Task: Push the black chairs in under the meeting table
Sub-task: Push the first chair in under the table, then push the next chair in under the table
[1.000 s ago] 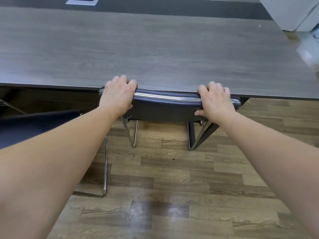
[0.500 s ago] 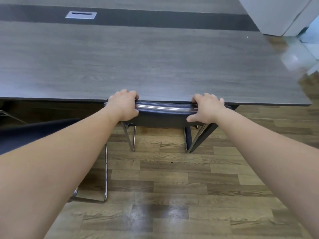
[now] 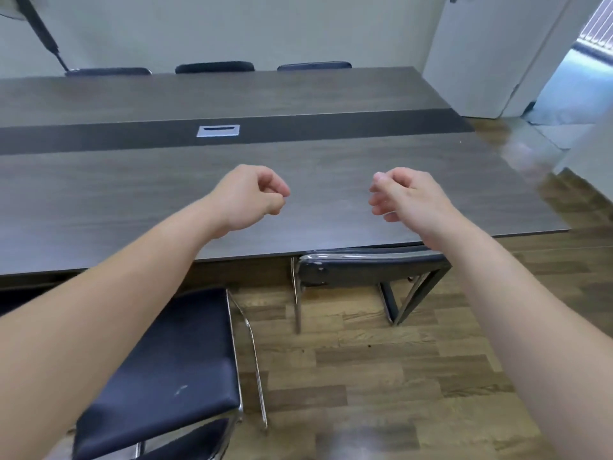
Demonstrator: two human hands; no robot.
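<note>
A black chair (image 3: 368,268) stands tucked under the near edge of the dark wood meeting table (image 3: 166,200); only its backrest and chrome legs show. A second black chair (image 3: 166,360) is pulled out at the lower left, its seat in full view on the floor. My left hand (image 3: 252,195) hovers above the tabletop with its fingers curled into a loose fist, holding nothing. Above the tucked chair, my right hand (image 3: 404,195) is also over the table, fingers loosely bent and apart, empty.
Three more black chair backs (image 3: 214,67) line the table's far side against the wall. A metal cable port (image 3: 218,131) sits in the table's dark centre strip. At the right are a white door (image 3: 491,54) and an open doorway. Wood floor lies around the chairs.
Both hands have let go of the tucked chair's backrest and risen over the tabletop. The view has lifted and swung, so the far wall and the pulled-out chair now show.
</note>
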